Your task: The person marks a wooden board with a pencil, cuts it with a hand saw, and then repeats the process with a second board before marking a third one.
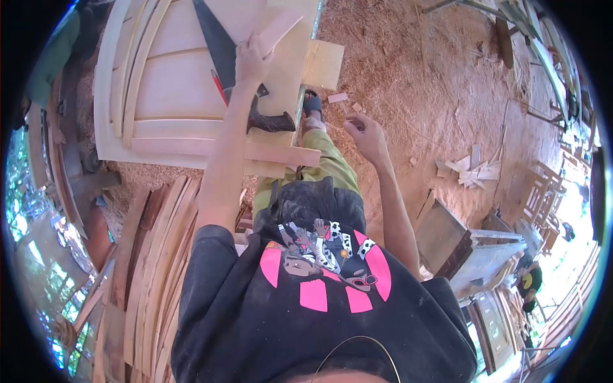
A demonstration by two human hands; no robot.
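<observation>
My left hand (251, 62) is closed on a small flat wooden piece (282, 32) above a pale wooden panel (255, 19). Beneath that hand and forearm lies a handsaw (217, 39), its dark blade pointing away and its black handle (271, 121) near the panel's right edge. Beside my wrist is a red pencil (219, 86), partly covered by the forearm. My right hand (367, 135) hangs in the air right of the panel, fingers loosely bent, with nothing visible in it.
Long wooden strips (153, 268) are stacked at my left. Sawdust covers the ground (396, 70), with wood offcuts (472, 169) to the right. A wooden cabinet-like piece (488, 255) stands at lower right. Another person (529, 284) is at the far right.
</observation>
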